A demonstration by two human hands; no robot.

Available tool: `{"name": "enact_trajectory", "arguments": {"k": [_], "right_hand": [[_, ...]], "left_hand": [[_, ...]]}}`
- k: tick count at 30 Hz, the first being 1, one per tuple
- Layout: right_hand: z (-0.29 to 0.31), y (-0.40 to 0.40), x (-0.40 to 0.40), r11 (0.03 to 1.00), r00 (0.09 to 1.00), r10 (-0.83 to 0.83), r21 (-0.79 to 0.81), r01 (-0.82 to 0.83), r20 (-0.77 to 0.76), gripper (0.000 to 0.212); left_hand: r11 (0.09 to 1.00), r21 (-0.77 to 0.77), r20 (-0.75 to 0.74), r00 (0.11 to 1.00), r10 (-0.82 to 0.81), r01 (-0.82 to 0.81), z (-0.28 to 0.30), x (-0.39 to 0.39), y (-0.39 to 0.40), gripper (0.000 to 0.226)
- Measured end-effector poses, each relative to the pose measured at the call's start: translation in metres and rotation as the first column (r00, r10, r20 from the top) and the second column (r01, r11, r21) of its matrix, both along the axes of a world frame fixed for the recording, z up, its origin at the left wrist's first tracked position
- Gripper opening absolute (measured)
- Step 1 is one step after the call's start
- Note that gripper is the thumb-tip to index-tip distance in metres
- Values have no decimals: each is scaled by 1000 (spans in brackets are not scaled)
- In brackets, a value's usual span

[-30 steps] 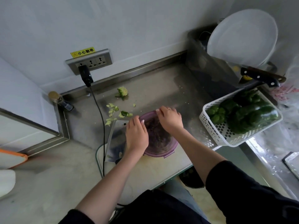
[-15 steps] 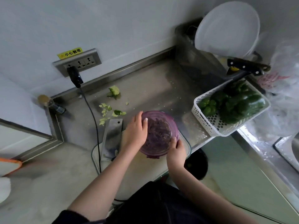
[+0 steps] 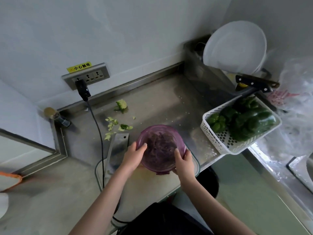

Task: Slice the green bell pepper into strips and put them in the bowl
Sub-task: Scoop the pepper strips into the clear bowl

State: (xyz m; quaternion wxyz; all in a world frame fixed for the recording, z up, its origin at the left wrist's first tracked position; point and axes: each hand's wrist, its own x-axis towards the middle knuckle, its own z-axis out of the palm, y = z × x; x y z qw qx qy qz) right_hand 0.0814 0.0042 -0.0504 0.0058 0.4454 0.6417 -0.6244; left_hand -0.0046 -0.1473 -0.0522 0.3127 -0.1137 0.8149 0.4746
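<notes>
A translucent purple bowl with dark pepper strips inside sits at the far end of the white cutting board. My left hand grips the bowl's left rim, thumb over the edge. My right hand grips its near right rim. A cleaver lies flat on the board just left of the bowl. Whole green bell peppers fill a white perforated basket to the right.
Pepper core and scraps lie on the steel counter behind the cleaver. A black cable runs from the wall socket down past the board. A black-handled knife and white plate sit at the back right. A sink edge is far right.
My right hand moved from the bowl's far rim round to its near right side. Both hands now hold the bowl by its rim, in about the same place on the board.
</notes>
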Motion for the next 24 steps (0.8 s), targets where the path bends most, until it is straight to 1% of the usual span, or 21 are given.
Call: {"name": "enact_trajectory", "arguments": {"k": [1,2,3,4,5,6,7,9,13,15,18,20,21,24], "right_hand": [[5,4,-5,999,999,18,30,-17,-27,16],[11,8,-14,998,998,40,52,-37,-56,14],[16,13,-24,996,995,63,73,-57,-81,15],[21,18,-36,991,992,92,105,-83,-90,21],[24,23,-50,984,987,127,140,-112,-100,31],[27,27,-65,977,983,153,165,-136,-100,43],[29,31,-80,972,980,170,179,-150,-103,51],[31,37,-109,959,973,205,219,-179,-102,54],[30,44,-152,890,940,335,346,-296,-58,50],[27,46,-165,869,933,357,379,-318,-35,46],[22,47,-177,889,950,307,374,-266,-55,43],[17,49,-182,908,960,272,347,-233,-69,43],[14,51,-184,907,958,279,345,-241,-66,43],[19,55,-190,873,931,365,336,-354,32,46]], "left_hand": [[996,67,36,998,51,-53,1,-4,-1,74],[984,139,77,992,102,-111,3,-11,-2,69],[963,213,116,983,144,-167,6,-20,-1,57],[938,280,146,975,169,-205,12,-29,1,42],[919,325,155,971,181,-224,19,-39,3,31],[900,366,153,969,194,-238,25,-49,6,26],[882,401,153,968,201,-246,31,-60,10,25],[862,438,155,966,206,-254,39,-80,17,27],[843,444,176,952,250,-304,37,-109,24,33],[830,449,177,944,280,-330,32,-117,28,33],[800,472,214,928,304,-370,23,-121,35,29],[772,494,231,916,328,-401,17,-124,38,32],[764,495,232,911,342,-413,14,-126,40,34],[736,493,264,886,381,-463,12,-130,44,39]]}}
